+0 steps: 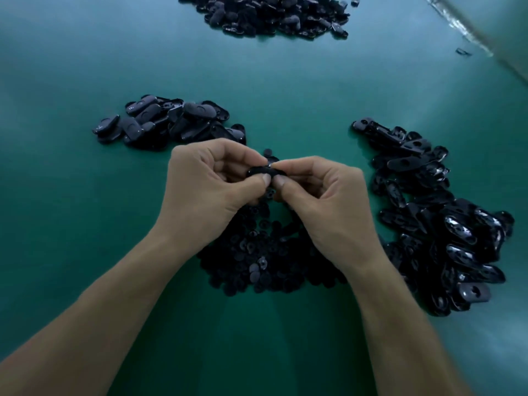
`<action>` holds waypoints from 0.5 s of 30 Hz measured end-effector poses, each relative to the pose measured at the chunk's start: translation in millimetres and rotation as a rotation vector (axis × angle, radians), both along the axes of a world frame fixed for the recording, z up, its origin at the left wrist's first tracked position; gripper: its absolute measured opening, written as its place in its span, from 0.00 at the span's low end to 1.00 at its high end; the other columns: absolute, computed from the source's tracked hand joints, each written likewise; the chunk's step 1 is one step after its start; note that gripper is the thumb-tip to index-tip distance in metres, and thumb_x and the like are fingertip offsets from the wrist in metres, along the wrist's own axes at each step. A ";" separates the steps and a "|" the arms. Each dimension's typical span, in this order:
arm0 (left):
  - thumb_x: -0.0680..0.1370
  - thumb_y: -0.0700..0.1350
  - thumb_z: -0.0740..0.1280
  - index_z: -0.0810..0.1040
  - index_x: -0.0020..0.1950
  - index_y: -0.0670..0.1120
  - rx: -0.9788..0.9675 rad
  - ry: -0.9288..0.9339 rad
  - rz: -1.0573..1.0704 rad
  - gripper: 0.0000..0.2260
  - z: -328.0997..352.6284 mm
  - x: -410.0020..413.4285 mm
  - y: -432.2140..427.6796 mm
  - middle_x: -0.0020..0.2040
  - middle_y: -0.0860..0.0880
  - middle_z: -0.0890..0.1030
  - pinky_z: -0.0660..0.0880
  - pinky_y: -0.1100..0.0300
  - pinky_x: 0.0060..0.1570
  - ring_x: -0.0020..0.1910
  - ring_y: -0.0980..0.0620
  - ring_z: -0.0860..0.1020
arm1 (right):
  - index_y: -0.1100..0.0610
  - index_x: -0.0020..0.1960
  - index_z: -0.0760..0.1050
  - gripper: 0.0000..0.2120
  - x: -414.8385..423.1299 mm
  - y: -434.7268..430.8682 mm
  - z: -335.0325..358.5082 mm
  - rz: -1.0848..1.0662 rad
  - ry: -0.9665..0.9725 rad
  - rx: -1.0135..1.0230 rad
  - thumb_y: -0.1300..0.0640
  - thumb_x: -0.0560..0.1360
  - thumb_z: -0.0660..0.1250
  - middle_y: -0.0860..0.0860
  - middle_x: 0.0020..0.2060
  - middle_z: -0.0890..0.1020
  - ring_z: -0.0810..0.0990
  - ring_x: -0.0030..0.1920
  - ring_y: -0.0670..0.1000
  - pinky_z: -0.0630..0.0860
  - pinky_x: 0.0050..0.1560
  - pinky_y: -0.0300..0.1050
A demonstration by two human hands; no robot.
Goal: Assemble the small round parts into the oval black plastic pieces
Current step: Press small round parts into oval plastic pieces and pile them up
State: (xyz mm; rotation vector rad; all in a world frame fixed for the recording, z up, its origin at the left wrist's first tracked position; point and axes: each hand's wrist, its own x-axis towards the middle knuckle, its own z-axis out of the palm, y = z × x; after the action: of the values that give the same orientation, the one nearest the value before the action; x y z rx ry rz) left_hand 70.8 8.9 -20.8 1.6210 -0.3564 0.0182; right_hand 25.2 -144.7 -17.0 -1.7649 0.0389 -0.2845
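Oval piece (264, 170) held crosswise — long axis runs hand to hand.
Left hand (205, 185) and right hand (323, 195) each pinch one end, equally near; any round part is hidden under the thumbs.

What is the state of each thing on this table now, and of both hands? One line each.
Held piece: off the table, between the fingertips; round part inside, cannot tell.
Left hand: pinches the held piece.
Right hand: pinches its other end.
Round parts: loose heap under the hands.
Left pile: oval pieces, mostly smooth side up.
Right pile: oval pieces, many showing a hole.
Far pile: heaped, partly out of frame.
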 end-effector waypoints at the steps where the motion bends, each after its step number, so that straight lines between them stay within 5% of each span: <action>1: 0.70 0.31 0.76 0.83 0.41 0.47 0.009 -0.008 0.010 0.11 0.2 -0.1 -0.6 0.32 0.52 0.84 0.77 0.67 0.30 0.27 0.58 0.80 | 0.51 0.48 0.84 0.08 0.7 0.0 -0.4 0.001 -0.008 -0.012 0.64 0.74 0.72 0.48 0.41 0.87 0.85 0.41 0.45 0.79 0.46 0.40; 7: 0.68 0.38 0.75 0.83 0.43 0.49 -0.010 -0.031 0.065 0.07 0.8 -0.6 -5.6 0.36 0.51 0.85 0.80 0.62 0.38 0.32 0.55 0.82 | 0.50 0.47 0.83 0.09 3.6 -0.2 -3.1 -0.050 -0.031 -0.051 0.63 0.75 0.72 0.46 0.39 0.87 0.85 0.39 0.42 0.79 0.45 0.38; 15: 0.71 0.34 0.76 0.82 0.43 0.50 0.093 -0.147 0.123 0.11 3.8 -8.1 -8.9 0.35 0.55 0.84 0.80 0.64 0.40 0.34 0.60 0.80 | 0.52 0.50 0.85 0.06 -2.8 2.5 -3.1 -0.138 -0.077 -0.148 0.60 0.75 0.72 0.41 0.38 0.86 0.84 0.41 0.37 0.79 0.47 0.32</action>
State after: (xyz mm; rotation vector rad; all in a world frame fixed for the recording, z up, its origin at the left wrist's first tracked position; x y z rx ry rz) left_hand 62.7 -0.1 -17.0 1.7368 -0.3745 0.2185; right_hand 22.3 -142.2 -20.1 -1.9002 0.0863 -0.4661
